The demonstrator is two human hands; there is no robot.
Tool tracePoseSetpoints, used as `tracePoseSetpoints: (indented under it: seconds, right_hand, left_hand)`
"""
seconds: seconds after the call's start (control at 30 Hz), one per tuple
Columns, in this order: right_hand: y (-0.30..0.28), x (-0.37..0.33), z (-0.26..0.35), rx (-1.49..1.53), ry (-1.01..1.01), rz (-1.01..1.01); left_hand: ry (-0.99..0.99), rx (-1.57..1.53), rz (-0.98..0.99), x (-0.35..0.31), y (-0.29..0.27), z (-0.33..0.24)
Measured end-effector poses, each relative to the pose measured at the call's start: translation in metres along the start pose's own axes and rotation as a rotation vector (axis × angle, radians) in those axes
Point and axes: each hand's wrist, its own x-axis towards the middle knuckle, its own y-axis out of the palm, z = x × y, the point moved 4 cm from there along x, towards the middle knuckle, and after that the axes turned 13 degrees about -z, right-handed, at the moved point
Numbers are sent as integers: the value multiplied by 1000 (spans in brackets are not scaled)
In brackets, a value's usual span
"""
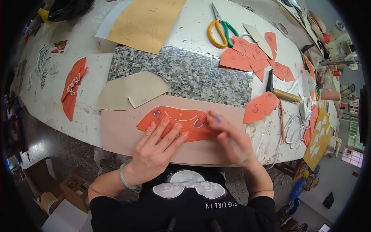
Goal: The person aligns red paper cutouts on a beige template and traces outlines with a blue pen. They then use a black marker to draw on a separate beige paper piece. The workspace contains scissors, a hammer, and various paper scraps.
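Note:
My left hand (154, 149) lies with its fingers stretched out, pressing on a curved orange piece (179, 115) of sheet material. Pen marks, small slots and pale curved lines show on that piece. At its right end my right hand (234, 140) is closed, slightly blurred, round a slim pen (218, 118) with a blue-purple end. Most of the pen is hidden by the fingers. Under the orange piece lies a pinkish-beige board (119, 133). Just beyond it rests a pale, notched cream template (129, 89), partly on a speckled granite slab (185, 69).
Scissors (222, 33) with yellow and green handles lie at the back, left of several orange pieces (247, 54). A wooden-handled hammer (286, 95) lies at right, near white cord (295, 131). An orange bundle (73, 89) tied with string sits at left. Tan sheet (143, 23) lies behind.

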Motion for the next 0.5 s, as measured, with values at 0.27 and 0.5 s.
tracePoseSetpoints:
  seconds: [0.27, 0.5]
  right_hand:
    - [4, 24, 9, -56, -161, -50]
    - [26, 27, 10, -229, -401, -101]
  left_hand:
    - [43, 40, -18, 0, 0, -2]
    - [21, 19, -40, 4, -2, -3]
